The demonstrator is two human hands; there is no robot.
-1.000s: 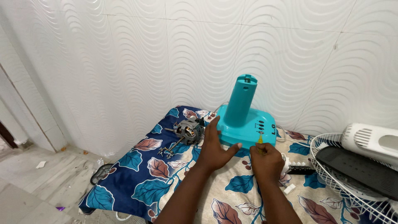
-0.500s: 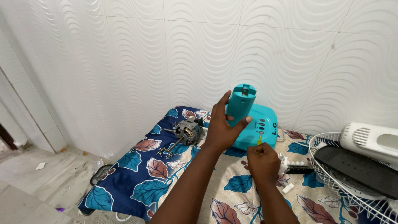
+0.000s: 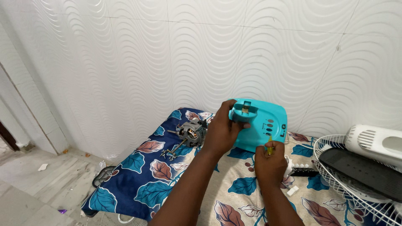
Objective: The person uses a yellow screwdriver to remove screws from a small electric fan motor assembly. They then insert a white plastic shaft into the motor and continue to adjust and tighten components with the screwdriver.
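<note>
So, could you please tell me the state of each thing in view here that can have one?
Left hand: closed around the neck of the base.
Right hand: closed on a small yellow-handled tool, its tip at the base.
Turquoise fan base: tilted up, lifted at its neck.
Fan motor: bare, lying on the cloth.
Floral cloth: spread out flat.
Wire fan guard: detached, lying on the cloth.

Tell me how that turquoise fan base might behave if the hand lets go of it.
The turquoise fan base is tilted up on its edge, with the left hand gripping its neck, so it would probably tip back flat. It looks like rigid moulded plastic, likely stiff and fairly light. The soft floral cloth underneath should cushion it and limit sliding.
</note>
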